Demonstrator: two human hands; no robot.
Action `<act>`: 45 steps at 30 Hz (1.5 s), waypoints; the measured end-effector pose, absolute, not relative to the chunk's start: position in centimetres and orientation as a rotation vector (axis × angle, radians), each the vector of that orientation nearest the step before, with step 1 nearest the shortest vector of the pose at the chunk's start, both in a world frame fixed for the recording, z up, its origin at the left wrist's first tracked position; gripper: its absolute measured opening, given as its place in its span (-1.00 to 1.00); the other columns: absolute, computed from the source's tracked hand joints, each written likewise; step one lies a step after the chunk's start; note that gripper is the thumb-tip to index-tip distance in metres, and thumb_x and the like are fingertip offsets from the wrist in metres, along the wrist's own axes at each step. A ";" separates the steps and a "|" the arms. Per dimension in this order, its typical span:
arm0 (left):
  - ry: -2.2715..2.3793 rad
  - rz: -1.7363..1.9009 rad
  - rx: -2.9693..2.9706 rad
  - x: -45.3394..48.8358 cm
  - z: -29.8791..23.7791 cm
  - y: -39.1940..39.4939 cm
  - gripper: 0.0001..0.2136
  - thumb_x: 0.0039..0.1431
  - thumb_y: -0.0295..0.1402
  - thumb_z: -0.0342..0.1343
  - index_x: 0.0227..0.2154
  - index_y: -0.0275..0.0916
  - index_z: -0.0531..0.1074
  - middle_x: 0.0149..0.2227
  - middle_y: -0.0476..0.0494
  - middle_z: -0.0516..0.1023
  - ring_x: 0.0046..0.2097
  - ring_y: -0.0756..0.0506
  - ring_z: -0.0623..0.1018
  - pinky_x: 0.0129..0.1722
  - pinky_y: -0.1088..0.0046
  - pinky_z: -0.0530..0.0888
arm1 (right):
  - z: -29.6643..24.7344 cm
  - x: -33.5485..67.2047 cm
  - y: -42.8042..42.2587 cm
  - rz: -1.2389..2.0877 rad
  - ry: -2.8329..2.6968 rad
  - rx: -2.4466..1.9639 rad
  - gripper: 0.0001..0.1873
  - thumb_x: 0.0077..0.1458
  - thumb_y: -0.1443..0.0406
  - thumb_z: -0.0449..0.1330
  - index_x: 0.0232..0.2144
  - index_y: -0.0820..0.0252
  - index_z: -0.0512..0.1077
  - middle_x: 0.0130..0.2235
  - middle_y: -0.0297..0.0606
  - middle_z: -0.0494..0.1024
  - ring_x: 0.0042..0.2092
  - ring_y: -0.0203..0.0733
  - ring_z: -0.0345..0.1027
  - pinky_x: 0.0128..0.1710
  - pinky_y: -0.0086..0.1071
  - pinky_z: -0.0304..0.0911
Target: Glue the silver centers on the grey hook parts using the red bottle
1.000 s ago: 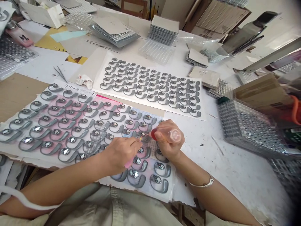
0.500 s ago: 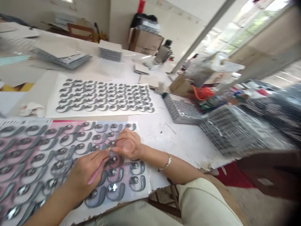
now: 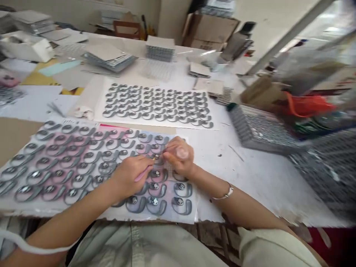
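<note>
My left hand (image 3: pixel 130 176) is closed on a slim pink-handled tool (image 3: pixel 143 174) with a yellowish tip pointing right; its exact kind does not show. My right hand (image 3: pixel 179 155) is curled shut beside that tip. A pale, rounded, translucent end (image 3: pixel 182 152) shows at this fist; the rest is hidden by the fingers. Both hands are over a sheet (image 3: pixel 169 216) tinted pink and blue. Rows of curved grey metal pieces with shiny round centres (image 3: pixel 157 190) lie on it. The pieces under my fingers are partly covered.
Behind lies a white sheet (image 3: pixel 101 107) with rows of similar small pieces (image 3: pixel 160 104). At right stand a grey stacked bundle (image 3: pixel 258 126) and an orange bag (image 3: pixel 308 105). Card stacks (image 3: pixel 160 48) and a cardboard box (image 3: pixel 210 31) stand at the back.
The view has swung left, so the table contents appear further right and more of the left side shows. My hands keep the same hold over the sheet.
</note>
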State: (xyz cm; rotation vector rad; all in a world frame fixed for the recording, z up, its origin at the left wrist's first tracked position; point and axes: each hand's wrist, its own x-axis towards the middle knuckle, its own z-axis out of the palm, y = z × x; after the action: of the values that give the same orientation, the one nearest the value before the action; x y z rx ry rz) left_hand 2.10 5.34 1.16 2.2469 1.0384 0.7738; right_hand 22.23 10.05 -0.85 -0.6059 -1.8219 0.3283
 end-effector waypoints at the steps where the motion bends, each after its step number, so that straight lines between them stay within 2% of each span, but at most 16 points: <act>1: 1.040 0.739 2.239 2.1 1.4 5.5 -0.78 0.22 -0.49 -0.02 -0.17 -0.34 0.50 -0.24 -0.19 0.59 -0.22 -0.14 0.59 -0.21 0.36 0.52 | -0.9 22.2 10.2 0.344 -1.809 -0.615 -0.90 0.12 0.33 0.20 -0.45 0.18 0.40 -0.49 -0.25 0.44 -0.42 -0.21 0.29 -0.40 -0.26 0.30; 5: 1.068 0.686 2.193 2.2 2.3 6.0 -0.77 0.18 -0.50 -0.01 -0.21 -0.37 0.53 -0.26 -0.22 0.61 -0.22 -0.17 0.60 -0.21 0.35 0.51 | -1.3 22.5 10.1 0.442 -1.725 -0.631 -0.92 0.09 0.36 0.21 -0.45 0.18 0.40 -0.47 -0.26 0.44 -0.39 -0.20 0.30 -0.40 -0.27 0.24; 17: 1.109 0.776 2.039 1.8 1.7 6.0 -0.81 0.16 -0.50 0.06 -0.24 -0.29 0.56 -0.33 -0.10 0.61 -0.30 -0.06 0.58 -0.32 0.50 0.43 | -1.4 22.3 10.0 0.566 -1.624 -0.695 -0.83 0.11 0.35 0.20 -0.53 0.15 0.39 -0.51 -0.31 0.42 -0.40 -0.22 0.27 -0.40 -0.29 0.21; 26: 1.112 0.789 1.989 1.8 1.7 6.0 -0.80 0.15 -0.51 0.07 -0.22 -0.27 0.56 -0.30 -0.08 0.62 -0.27 -0.06 0.58 -0.29 0.51 0.43 | -1.5 22.3 10.0 0.565 -1.650 -0.732 -0.81 0.13 0.32 0.19 -0.53 0.15 0.39 -0.51 -0.31 0.42 -0.39 -0.22 0.27 -0.38 -0.28 0.23; 33: 1.144 0.805 1.920 1.7 1.5 6.0 -0.81 0.16 -0.48 0.08 -0.24 -0.28 0.57 -0.37 -0.08 0.60 -0.39 -0.01 0.54 -0.40 0.56 0.40 | -1.6 22.4 10.0 0.535 -1.673 -0.705 -0.87 0.12 0.35 0.19 -0.48 0.16 0.39 -0.49 -0.31 0.43 -0.39 -0.23 0.28 -0.38 -0.27 0.23; 45: 1.192 0.786 1.811 1.7 1.5 6.3 -0.82 0.12 -0.46 0.09 -0.28 -0.30 0.58 -0.37 -0.11 0.59 -0.41 0.00 0.51 -0.42 0.57 0.39 | -1.8 22.4 9.8 0.555 -1.698 -0.733 -0.89 0.12 0.32 0.19 -0.46 0.16 0.41 -0.49 -0.29 0.46 -0.39 -0.20 0.30 -0.37 -0.25 0.27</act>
State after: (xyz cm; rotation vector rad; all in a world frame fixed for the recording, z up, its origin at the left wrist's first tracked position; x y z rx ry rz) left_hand 1.68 6.34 1.55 1.8113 1.1915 0.7864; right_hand 22.40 9.82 -1.85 -0.7327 -1.6980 0.5554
